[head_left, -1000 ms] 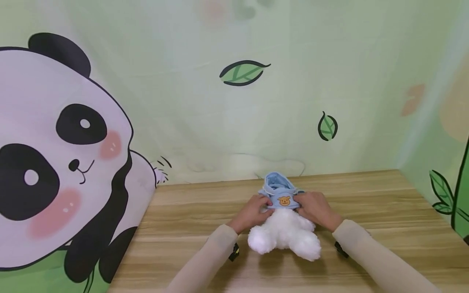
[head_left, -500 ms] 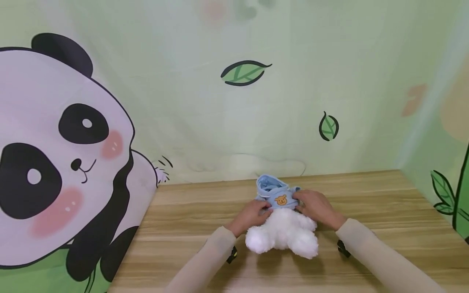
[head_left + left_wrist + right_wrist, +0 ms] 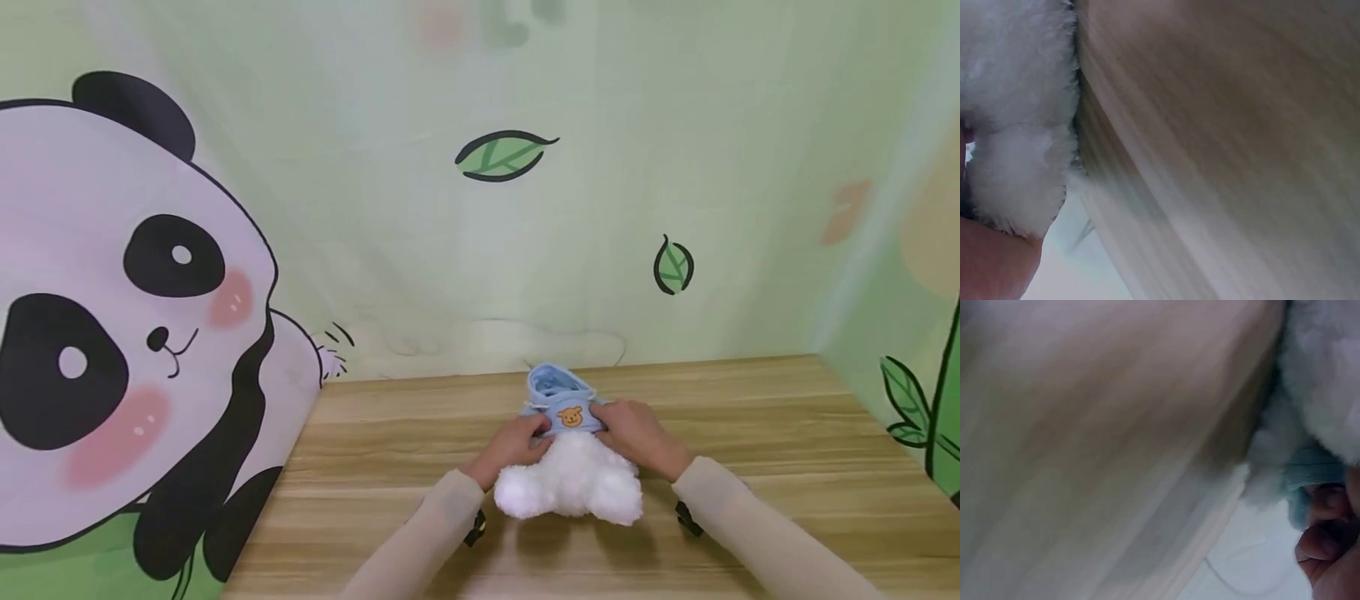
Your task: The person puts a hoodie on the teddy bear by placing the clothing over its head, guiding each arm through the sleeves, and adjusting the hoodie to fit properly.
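Observation:
A white fluffy plush toy (image 3: 573,475) lies on the wooden table with its legs toward me. Over its upper end sits a small light-blue hoodie (image 3: 557,406) with a bear-face patch; the hood opening faces away, and no head shows in it. My left hand (image 3: 516,443) pinches the hoodie's lower edge on the left. On the right side, the fingers of my right hand (image 3: 636,432) grip the hem. White fur (image 3: 1019,94) fills the left of the left wrist view, where the fingertips are mostly hidden. In the right wrist view, curled fingers (image 3: 1329,500) hold blue cloth.
The wooden table (image 3: 390,450) runs back to a pale green cloth backdrop (image 3: 390,233) printed with leaves and a large panda (image 3: 187,350) at left. A second printed cloth panel (image 3: 892,275) borders the table on the right.
The plush toy and hoodie have shifted slightly left. The hoodie swung left, then settled lower. My right hand has moved left, while the left hand stays on the hem.

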`<move>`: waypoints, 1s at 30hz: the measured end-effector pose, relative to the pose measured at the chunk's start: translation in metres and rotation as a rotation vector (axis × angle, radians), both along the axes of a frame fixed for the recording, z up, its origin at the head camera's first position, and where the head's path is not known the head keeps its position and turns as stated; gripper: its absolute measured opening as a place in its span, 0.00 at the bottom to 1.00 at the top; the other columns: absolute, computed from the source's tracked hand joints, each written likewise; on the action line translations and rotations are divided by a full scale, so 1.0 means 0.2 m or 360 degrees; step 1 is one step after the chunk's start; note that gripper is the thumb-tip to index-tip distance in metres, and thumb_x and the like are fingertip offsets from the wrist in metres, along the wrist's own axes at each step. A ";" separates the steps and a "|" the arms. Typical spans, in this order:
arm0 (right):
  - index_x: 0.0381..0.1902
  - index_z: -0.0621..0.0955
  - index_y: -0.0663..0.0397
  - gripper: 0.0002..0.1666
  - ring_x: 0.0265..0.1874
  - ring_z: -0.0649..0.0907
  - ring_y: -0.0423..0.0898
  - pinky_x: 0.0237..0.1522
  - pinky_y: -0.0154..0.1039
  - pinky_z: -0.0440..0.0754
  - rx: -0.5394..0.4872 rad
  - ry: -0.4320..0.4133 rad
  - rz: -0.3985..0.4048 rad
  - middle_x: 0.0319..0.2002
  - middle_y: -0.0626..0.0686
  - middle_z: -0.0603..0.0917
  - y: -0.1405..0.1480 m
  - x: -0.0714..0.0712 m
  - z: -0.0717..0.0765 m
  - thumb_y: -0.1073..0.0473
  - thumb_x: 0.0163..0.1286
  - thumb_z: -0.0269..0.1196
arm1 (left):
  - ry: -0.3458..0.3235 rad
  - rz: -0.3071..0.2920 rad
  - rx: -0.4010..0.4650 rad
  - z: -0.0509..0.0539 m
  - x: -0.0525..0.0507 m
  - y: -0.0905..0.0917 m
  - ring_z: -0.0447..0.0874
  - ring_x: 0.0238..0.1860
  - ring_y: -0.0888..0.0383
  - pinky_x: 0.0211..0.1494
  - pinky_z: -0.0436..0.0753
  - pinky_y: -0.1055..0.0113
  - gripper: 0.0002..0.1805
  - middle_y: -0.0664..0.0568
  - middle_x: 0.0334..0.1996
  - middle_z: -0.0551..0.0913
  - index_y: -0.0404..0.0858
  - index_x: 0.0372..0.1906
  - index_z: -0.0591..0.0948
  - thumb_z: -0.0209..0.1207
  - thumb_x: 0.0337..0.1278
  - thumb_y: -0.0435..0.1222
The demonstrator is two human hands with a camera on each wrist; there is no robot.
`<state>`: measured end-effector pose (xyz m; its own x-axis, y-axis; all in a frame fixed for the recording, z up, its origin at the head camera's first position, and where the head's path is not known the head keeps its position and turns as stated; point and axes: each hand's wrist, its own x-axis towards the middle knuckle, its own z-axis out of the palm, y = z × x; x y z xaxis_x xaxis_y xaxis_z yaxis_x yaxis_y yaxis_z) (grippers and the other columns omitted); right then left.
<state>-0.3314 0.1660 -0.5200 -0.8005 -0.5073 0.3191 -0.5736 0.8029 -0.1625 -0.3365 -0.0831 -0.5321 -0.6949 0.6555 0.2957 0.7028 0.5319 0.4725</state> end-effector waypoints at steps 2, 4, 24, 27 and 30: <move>0.27 0.74 0.48 0.11 0.20 0.72 0.41 0.23 0.38 0.69 -0.0023 -0.0037 -0.0024 0.19 0.45 0.75 0.00 0.00 0.01 0.59 0.57 0.68 | -0.0082 0.0030 0.0021 0.01 0.00 0.00 0.80 0.37 0.58 0.44 0.79 0.69 0.16 0.49 0.37 0.84 0.36 0.42 0.80 0.52 0.70 0.46; 0.28 0.75 0.48 0.11 0.22 0.73 0.41 0.25 0.37 0.70 -0.0067 -0.0076 -0.0056 0.21 0.45 0.76 0.01 0.01 0.03 0.60 0.57 0.69 | -0.0151 0.0110 0.0017 0.04 0.02 0.00 0.81 0.41 0.57 0.47 0.79 0.68 0.17 0.50 0.39 0.85 0.38 0.43 0.82 0.52 0.68 0.47; 0.58 0.78 0.57 0.31 0.55 0.80 0.55 0.55 0.53 0.78 -0.0241 -0.0308 0.0220 0.54 0.56 0.82 0.09 0.13 0.11 0.43 0.65 0.66 | -0.0444 0.0129 -0.0262 0.13 0.12 -0.05 0.72 0.65 0.53 0.69 0.71 0.59 0.36 0.49 0.64 0.73 0.41 0.68 0.72 0.59 0.60 0.58; 0.55 0.80 0.55 0.27 0.55 0.80 0.55 0.55 0.53 0.78 -0.0189 -0.0298 0.0236 0.54 0.56 0.81 0.09 0.14 0.09 0.43 0.66 0.64 | -0.0435 0.0112 -0.0282 0.13 0.12 -0.04 0.73 0.64 0.54 0.67 0.72 0.60 0.34 0.50 0.64 0.72 0.41 0.65 0.74 0.59 0.61 0.57; 0.47 0.83 0.53 0.20 0.50 0.80 0.53 0.51 0.51 0.79 -0.0185 -0.0230 0.0242 0.50 0.55 0.81 0.09 0.15 0.06 0.46 0.66 0.65 | -0.0406 0.0079 -0.0238 0.12 0.12 -0.02 0.74 0.61 0.55 0.66 0.73 0.62 0.30 0.51 0.60 0.73 0.40 0.59 0.77 0.61 0.60 0.55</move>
